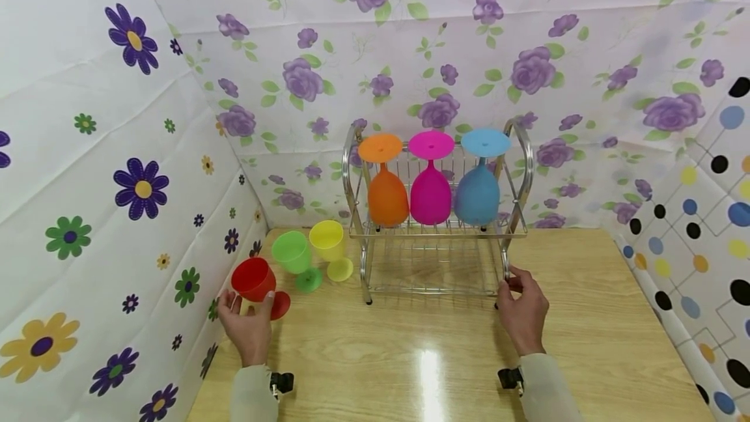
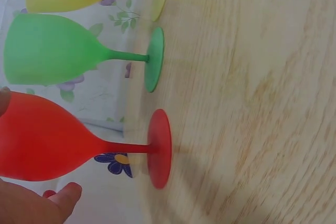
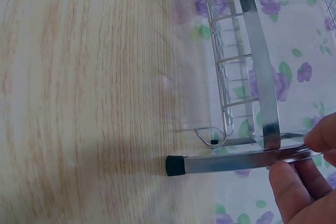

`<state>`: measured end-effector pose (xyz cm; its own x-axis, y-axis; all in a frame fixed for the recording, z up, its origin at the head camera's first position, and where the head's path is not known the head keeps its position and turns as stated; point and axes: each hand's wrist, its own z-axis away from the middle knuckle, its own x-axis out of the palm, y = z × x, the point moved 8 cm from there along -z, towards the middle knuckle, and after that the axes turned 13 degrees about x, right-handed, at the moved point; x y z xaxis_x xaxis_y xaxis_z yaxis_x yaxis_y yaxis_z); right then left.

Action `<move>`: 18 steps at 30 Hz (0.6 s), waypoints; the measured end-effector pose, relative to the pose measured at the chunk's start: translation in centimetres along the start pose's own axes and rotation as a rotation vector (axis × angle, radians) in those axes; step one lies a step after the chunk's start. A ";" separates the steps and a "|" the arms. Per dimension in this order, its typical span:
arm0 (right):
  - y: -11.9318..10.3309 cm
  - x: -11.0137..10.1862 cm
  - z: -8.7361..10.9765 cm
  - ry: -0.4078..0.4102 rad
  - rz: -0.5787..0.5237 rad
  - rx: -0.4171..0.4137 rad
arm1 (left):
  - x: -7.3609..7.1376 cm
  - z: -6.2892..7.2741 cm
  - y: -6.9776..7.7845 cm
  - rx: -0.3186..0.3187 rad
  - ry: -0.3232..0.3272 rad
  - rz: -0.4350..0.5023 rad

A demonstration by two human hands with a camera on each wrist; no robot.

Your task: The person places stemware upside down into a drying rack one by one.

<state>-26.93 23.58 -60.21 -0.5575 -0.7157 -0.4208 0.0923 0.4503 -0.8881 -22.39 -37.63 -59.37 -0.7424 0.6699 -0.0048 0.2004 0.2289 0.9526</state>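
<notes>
A red goblet (image 1: 253, 280) stands upright on the table at the left. My left hand (image 1: 249, 327) is around its bowl, the thumb over the near side and the other fingers on the left; in the left wrist view a fingertip (image 2: 71, 192) sits apart from the bowl. Firm contact cannot be made out. Upright behind the red one are a green goblet (image 1: 293, 253) and a yellow goblet (image 1: 328, 241). My right hand (image 1: 524, 311) pinches the front right leg of a two-tier metal dish rack (image 1: 439, 236), thumb and fingers on either side of the bar (image 3: 231, 161).
Upside down on the rack's upper tier stand an orange goblet (image 1: 387, 197), a pink goblet (image 1: 430, 194) and a blue goblet (image 1: 477, 194). The wooden table (image 1: 381, 357) is bounded by patterned cloth walls (image 1: 293, 116) at the back and both sides.
</notes>
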 end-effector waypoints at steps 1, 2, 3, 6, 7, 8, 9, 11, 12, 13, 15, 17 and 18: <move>0.0 0.0 0.0 0.001 -0.006 -0.002 | 0.1 0.0 -0.1 0.001 -0.002 -0.001; 0.1 0.0 0.0 0.002 -0.010 -0.006 | 0.2 -0.1 -0.1 0.004 -0.004 0.002; 0.1 0.1 0.0 0.001 -0.015 -0.006 | 0.3 -0.1 -0.2 0.005 -0.008 0.001; 0.2 0.1 0.0 -0.001 -0.019 -0.003 | 0.7 -0.2 -0.5 0.001 -0.027 0.000; 0.3 0.1 0.0 0.000 -0.017 -0.003 | 0.8 -0.2 -0.6 -0.001 -0.034 -0.002; 0.3 0.1 0.0 0.000 -0.015 -0.003 | 0.9 -0.3 -0.7 0.000 -0.039 -0.003; 0.3 0.1 0.0 0.000 -0.013 -0.001 | 1.0 -0.3 -0.8 0.001 -0.043 -0.007; 0.4 0.2 0.0 0.000 -0.013 0.001 | 1.1 -0.4 -1.0 0.006 -0.047 -0.016; 0.4 0.2 -0.1 0.000 -0.013 0.002 | 1.2 -0.5 -1.0 0.011 -0.050 -0.021; 0.4 0.2 -0.1 -0.001 -0.016 0.004 | 1.2 -0.5 -1.1 0.016 -0.052 -0.028; 0.4 0.2 -0.1 -0.002 -0.020 0.005 | 1.4 -0.6 -1.2 0.029 -0.059 -0.035; 0.4 0.2 0.0 -0.002 -0.023 0.003 | 1.5 -0.7 -1.3 0.036 -0.068 -0.054; 0.4 0.2 0.0 -0.002 -0.021 0.000 | 1.5 -0.8 -1.4 0.039 -0.070 -0.059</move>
<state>-27.03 23.59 -60.63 -0.5580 -0.7258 -0.4023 0.0805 0.4352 -0.8967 -24.26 -37.48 -60.46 -0.7075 0.7018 -0.0835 0.1833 0.2963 0.9374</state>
